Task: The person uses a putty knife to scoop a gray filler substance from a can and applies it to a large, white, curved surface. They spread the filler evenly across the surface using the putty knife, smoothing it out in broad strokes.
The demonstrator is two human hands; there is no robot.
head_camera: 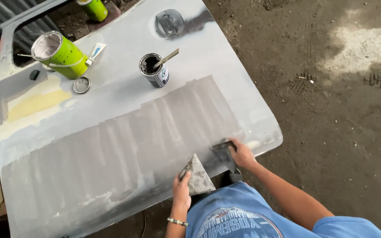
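A person in a blue T-shirt (243,211) stands at the near edge of a big grey car door panel (111,132) laid flat, both bare hands working on it. The left hand (181,189), with a beaded bracelet at the wrist, is closed around the bottom corner of a triangular putty board (197,174) smeared with grey filler, thumb on top and fingers tucked under; the board's point aims away from the person, out over the panel's near edge. The right hand (242,154) is just to the right of it and a little farther off, fingers clamped down on a small dark spreader (222,150) pressed flat against the panel near its near right corner (the blade is dark with filler, so its edge is hard to make out).

A broad band of darker grey filler (124,150), streaked in strokes running near to far, covers the near half of the panel from left to right. Farther up, around the middle, stands a small open tin (155,70) with a stir stick (167,58) leaning out of it. At the far left a lime-green can (60,53) lies tilted with its pale inside showing, a round lid (81,84) just beside it and a small tube (94,53) to its right. A second green can (94,9) sits at the far edge, and the door's recessed handle plate (169,23) is near the far right. A yellowish patch (36,103) marks the left side. Bare dirt floor (340,110) spreads off to the right.
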